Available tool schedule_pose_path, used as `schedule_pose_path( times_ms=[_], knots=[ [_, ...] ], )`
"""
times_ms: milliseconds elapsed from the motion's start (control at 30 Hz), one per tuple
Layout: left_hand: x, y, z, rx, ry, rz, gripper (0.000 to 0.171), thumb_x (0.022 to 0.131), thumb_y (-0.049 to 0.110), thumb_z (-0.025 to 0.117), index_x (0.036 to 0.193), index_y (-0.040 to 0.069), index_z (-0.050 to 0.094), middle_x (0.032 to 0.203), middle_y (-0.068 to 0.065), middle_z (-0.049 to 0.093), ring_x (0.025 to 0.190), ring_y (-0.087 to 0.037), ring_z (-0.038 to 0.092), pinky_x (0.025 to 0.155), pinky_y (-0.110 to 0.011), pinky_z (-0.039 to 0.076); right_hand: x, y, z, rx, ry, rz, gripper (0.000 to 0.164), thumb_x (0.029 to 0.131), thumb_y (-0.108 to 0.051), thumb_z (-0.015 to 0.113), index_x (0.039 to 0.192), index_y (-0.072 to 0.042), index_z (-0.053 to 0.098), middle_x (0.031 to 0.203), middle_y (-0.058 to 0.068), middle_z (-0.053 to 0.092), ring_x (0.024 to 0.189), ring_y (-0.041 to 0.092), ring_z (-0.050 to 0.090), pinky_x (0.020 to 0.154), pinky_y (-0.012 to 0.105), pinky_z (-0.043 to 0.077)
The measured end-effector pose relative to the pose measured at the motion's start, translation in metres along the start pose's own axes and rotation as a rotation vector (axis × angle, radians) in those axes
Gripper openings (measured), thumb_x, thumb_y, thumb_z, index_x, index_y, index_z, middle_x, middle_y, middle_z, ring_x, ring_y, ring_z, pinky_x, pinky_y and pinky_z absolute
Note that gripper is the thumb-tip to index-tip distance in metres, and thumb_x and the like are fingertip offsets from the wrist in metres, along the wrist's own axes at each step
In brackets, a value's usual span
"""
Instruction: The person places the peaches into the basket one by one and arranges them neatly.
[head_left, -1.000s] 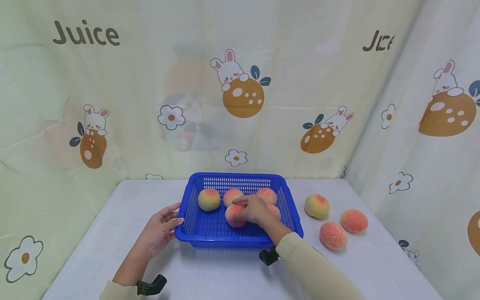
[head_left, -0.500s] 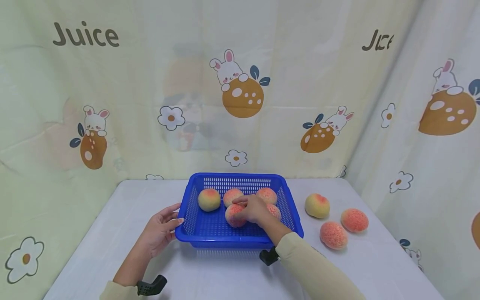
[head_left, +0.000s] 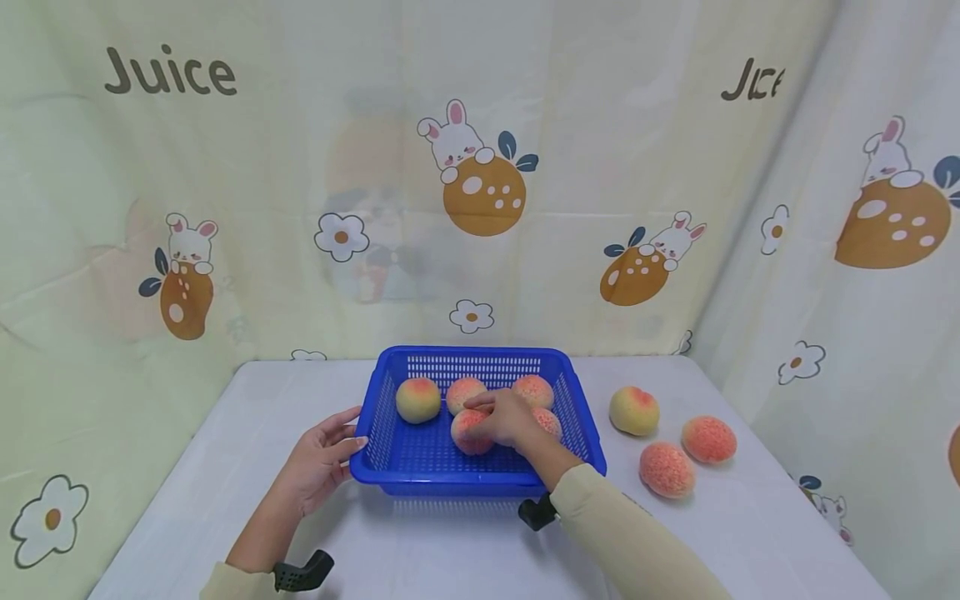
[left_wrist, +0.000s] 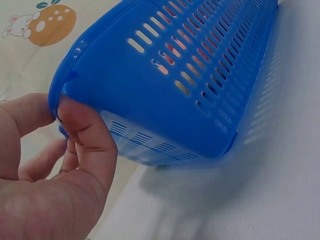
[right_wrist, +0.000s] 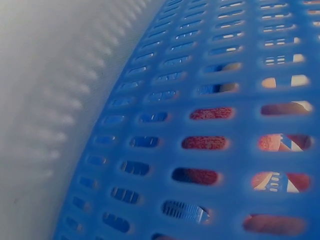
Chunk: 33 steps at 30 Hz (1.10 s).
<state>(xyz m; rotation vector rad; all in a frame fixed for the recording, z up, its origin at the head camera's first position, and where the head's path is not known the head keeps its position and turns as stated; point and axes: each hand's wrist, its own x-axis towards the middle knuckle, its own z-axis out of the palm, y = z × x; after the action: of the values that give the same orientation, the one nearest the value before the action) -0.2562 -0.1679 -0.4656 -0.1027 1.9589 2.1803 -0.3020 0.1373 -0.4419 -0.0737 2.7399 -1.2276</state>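
A blue plastic basket (head_left: 420, 477) stands on the table with several peaches in it. My left hand (head_left: 318, 462) grips its left rim, and in the left wrist view that hand (left_wrist: 75, 185) has fingers curled under the rim. Inside the basket, my right hand (head_left: 510, 418) holds a pink peach (head_left: 463, 435) low, near the floor of the basket. A yellow-green peach (head_left: 417, 402) lies to the left. Other pinkish peaches (head_left: 534, 390) lie behind and beside the right hand, partly hidden by it. The right wrist view shows mostly basket wall (right_wrist: 245, 125), with bits of peach and hand through its slots.
Right of the basket, on the white tablecloth (head_left: 247, 433), lie a yellow peach (head_left: 634, 411) and two pink ones, one nearer (head_left: 667, 471) and one farther right (head_left: 709, 440). A printed curtain (head_left: 300, 167) hangs behind the table.
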Motion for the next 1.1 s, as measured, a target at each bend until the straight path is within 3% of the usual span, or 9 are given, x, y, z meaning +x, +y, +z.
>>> schedule_pose_path(
  times_ms=[333, 667, 1100],
  knots=[
    [-0.002, -0.002, 0.000, 0.004, 0.003, -0.003, 0.064, 0.099, 0.012, 0.067, 0.157, 0.018, 0.040, 0.146, -0.016, 0.054, 0.115, -0.024, 0.069, 0.095, -0.039, 0.061, 0.000, 0.001, 0.002, -0.004, -0.002, 0.009, 0.046, 0.079, -0.026, 0.089, 0.123, -0.021, 0.075, 0.121, 0.011, 0.070, 0.106, 0.026, 0.064, 0.086, 0.039, 0.061],
    [-0.002, -0.004, -0.001, 0.000, 0.006, -0.001, 0.065, 0.099, 0.014, 0.068, 0.157, 0.018, 0.040, 0.146, -0.016, 0.054, 0.114, -0.023, 0.069, 0.095, -0.039, 0.061, -0.003, 0.000, -0.001, 0.033, 0.008, 0.002, 0.049, 0.080, -0.025, 0.089, 0.126, -0.019, 0.074, 0.126, 0.011, 0.072, 0.119, 0.031, 0.066, 0.096, 0.044, 0.060],
    [0.001, -0.002, -0.001, 0.005, -0.003, 0.002, 0.067, 0.098, 0.016, 0.070, 0.157, 0.019, 0.040, 0.145, -0.015, 0.054, 0.114, -0.023, 0.069, 0.094, -0.038, 0.061, -0.021, -0.001, -0.015, 0.055, 0.065, -0.080, 0.051, 0.080, -0.031, 0.089, 0.128, -0.023, 0.073, 0.129, 0.005, 0.071, 0.120, 0.031, 0.063, 0.095, 0.044, 0.057]
  ],
)
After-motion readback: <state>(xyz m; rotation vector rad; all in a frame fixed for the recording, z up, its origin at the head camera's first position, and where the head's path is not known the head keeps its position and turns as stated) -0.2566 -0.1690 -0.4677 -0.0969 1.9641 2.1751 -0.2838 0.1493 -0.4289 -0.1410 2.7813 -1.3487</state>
